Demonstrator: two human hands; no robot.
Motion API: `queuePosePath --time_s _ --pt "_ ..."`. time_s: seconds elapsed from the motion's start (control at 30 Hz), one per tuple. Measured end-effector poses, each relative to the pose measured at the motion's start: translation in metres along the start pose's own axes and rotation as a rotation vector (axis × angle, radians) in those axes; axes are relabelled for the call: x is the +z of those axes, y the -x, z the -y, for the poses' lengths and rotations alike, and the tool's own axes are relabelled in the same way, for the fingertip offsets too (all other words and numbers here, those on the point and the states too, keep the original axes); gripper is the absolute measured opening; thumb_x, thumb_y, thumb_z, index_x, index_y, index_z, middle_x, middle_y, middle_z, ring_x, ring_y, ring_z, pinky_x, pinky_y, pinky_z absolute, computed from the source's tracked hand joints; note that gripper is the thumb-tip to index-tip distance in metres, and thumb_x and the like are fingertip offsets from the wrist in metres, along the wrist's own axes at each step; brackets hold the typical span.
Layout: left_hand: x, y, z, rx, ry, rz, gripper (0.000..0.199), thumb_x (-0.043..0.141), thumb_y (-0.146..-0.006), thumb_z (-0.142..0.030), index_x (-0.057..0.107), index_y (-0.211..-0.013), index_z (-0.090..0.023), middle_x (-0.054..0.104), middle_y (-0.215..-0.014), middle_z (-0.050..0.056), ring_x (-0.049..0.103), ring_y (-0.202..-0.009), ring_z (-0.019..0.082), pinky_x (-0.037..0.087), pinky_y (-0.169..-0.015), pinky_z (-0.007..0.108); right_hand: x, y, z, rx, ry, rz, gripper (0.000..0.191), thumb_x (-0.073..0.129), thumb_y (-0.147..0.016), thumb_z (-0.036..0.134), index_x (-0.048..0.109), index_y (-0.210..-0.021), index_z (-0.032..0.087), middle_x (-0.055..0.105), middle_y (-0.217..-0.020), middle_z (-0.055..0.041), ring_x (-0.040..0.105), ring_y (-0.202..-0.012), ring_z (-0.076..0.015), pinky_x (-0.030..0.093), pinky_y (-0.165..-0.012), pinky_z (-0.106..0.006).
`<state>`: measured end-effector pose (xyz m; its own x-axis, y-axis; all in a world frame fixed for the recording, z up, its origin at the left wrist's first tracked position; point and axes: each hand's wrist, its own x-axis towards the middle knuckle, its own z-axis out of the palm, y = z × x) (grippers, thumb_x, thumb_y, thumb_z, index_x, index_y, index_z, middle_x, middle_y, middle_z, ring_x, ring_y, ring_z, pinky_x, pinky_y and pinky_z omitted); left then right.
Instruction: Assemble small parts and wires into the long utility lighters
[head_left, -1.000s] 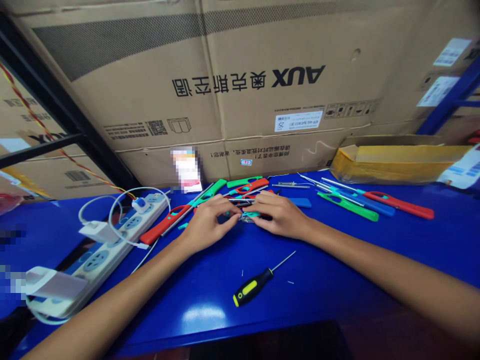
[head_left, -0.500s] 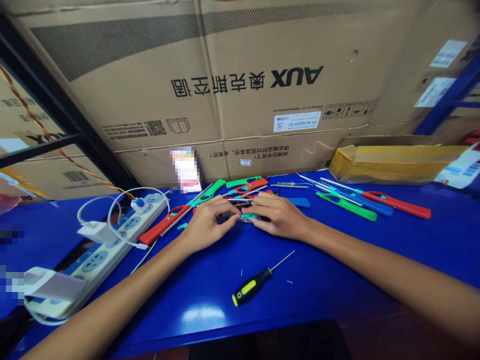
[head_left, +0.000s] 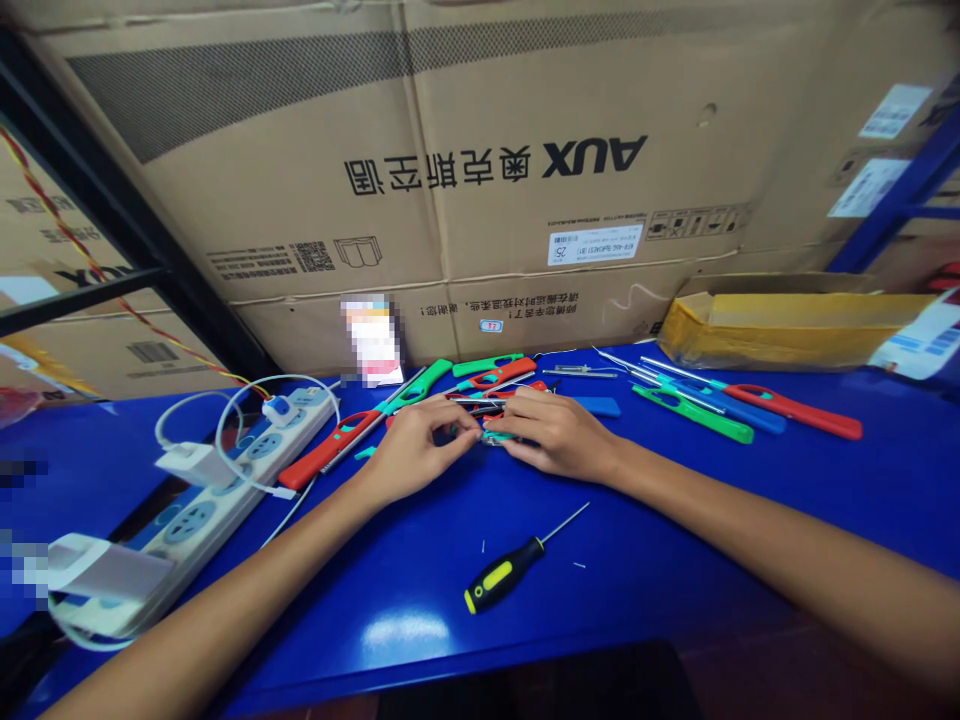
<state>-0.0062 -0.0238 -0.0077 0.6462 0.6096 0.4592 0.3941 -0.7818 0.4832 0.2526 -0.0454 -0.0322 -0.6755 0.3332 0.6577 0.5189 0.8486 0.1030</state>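
Your right hand [head_left: 555, 435] has edged slightly left since the earlier frame, toward your left hand [head_left: 420, 460], over the blue workbench [head_left: 637, 560] and scattered utility lighters [head_left: 495, 375]. Your fingertips [head_left: 472, 432] pinch narrowly on a small teal-and-metal lighter part [head_left: 499, 436] between both hands.

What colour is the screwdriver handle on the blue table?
The screwdriver handle is black and yellow, clearest in the head view.

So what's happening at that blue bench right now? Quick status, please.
Left hand, right hand together at a small teal part, grip unclear. Red utility lighter beside left hand. Black-and-yellow screwdriver lying apart, not in the way.
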Motion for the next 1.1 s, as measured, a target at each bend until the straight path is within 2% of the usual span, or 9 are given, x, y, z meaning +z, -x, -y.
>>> queuePosePath --time_s 0.3,0.5,0.73,1.1 --pt "-0.0044 0.0003 0.0021 0.043 -0.008 0.05 0.017 0.065 -0.101 -0.028 0.076 -0.091 -0.021 0.072 -0.082 0.001 0.063 -0.082 0.019 0.048 -0.078 0.034 0.0001 -0.0004 0.0013 -0.014 0.003 0.008 0.02 0.061 -0.106 0.023 0.076 -0.119 0.018 0.075 -0.102 -0.0097 0.068 -0.093 -0.0237 0.061 -0.081 -0.04" --pt "-0.008 0.0008 0.0024 0.076 -0.012 0.087 0.019 0.063 -0.104 -0.03 0.077 -0.096 -0.021 0.075 -0.09 0.003 0.063 -0.088 0.02 0.047 -0.085 0.036 -0.0006 0.0 0.001 -0.017 -0.028 -0.002 0.021 0.06 -0.107 0.023 0.075 -0.121 0.018 0.076 -0.105 -0.0104 0.069 -0.096 -0.0235 0.061 -0.084 -0.04" --pt "-0.006 0.001 0.0055 0.025 0.007 0.106 0.022 0.064 -0.105 -0.034 0.079 -0.095 -0.02 0.074 -0.088 0.004 0.061 -0.086 0.021 0.047 -0.084 0.036 -0.002 -0.0022 0.0028 -0.04 -0.004 -0.004 0.02 0.059 -0.108 0.021 0.075 -0.117 0.014 0.075 -0.103 -0.011 0.068 -0.095 -0.0229 0.061 -0.084 -0.039" --pt "-0.0018 0.0001 0.0093 -0.105 0.109 0.098 0.022 0.07 -0.1 -0.039 0.082 -0.093 -0.021 0.078 -0.087 0.003 0.067 -0.084 0.02 0.051 -0.087 0.036 0.0 -0.0021 0.0043 -0.028 0.047 0.004 0.02 0.057 -0.11 0.022 0.075 -0.116 0.016 0.074 -0.098 -0.0096 0.066 -0.091 -0.0219 0.059 -0.08 -0.037"
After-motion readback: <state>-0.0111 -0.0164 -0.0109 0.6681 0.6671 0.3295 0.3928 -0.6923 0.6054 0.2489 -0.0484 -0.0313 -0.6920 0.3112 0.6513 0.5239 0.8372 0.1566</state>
